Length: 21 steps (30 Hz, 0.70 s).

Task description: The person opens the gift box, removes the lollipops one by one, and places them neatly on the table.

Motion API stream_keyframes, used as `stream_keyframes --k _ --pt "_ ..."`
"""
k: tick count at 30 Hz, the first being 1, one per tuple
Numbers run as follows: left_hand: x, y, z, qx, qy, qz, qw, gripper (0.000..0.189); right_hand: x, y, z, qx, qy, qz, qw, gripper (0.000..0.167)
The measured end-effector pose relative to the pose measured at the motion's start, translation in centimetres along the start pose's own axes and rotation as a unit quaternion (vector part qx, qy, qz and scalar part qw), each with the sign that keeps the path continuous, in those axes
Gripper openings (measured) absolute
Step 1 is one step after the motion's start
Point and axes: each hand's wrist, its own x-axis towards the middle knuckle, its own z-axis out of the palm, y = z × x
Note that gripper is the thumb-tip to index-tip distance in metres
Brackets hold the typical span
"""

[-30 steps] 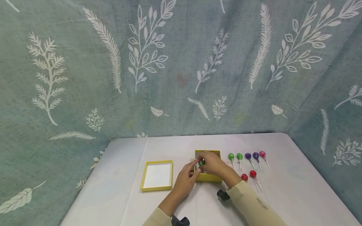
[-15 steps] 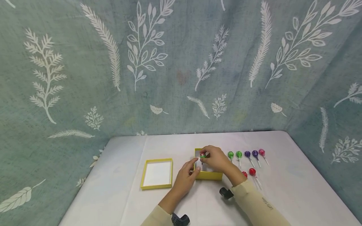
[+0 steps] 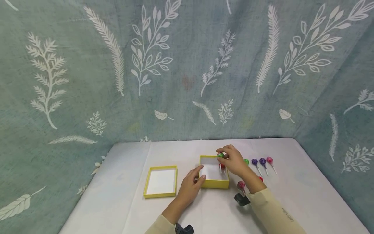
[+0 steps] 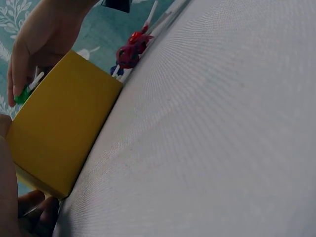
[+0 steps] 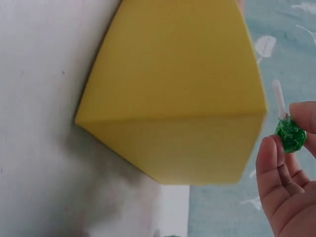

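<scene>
In the head view, the yellow box (image 3: 214,184) stands without its cover, its white inside showing. My left hand (image 3: 190,184) holds the box at its near left corner, thumb at the rim and fingers along the left wall. Over the back right part of the box, my right hand (image 3: 232,161) pinches a green lollipop (image 3: 220,155) by its wrapped head. Its white stick points up in the right wrist view, where the green wrapper (image 5: 290,134) sits between thumb and fingers. A red lollipop (image 3: 223,166) shows inside the box, partly hidden below the right hand.
The yellow-rimmed lid (image 3: 160,195) lies left of the box, white inside up. Right of the box are purple lollipops (image 3: 255,161), a pink one (image 3: 269,160), a green one (image 3: 246,161) and a red one (image 3: 241,185). My right forearm covers others.
My right hand has moved right and back with the green lollipop, from the box's left side to its back right. The left hand stays at the box's corner.
</scene>
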Motion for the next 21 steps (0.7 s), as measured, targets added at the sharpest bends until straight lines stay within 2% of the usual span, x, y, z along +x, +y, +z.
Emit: stream_keyframes --k 8,16,21 --pt "-0.2 0.0 0.0 0.000 -0.003 -0.002 1.0000 0.052 -0.6 1.3 -1.4 -0.008 -0.003 0.029 0.9995 0.029" --pt "-0.3 0.1 -0.1 -0.004 -0.002 0.007 1.0000 0.051 -2.1 3.0 -2.6 0.084 -0.011 0.056 0.9948 0.033" --pt "-0.3 0.2 -0.3 -0.002 -0.001 0.010 0.9999 0.052 -2.7 3.8 -3.5 0.088 -0.009 0.086 0.9923 0.037"
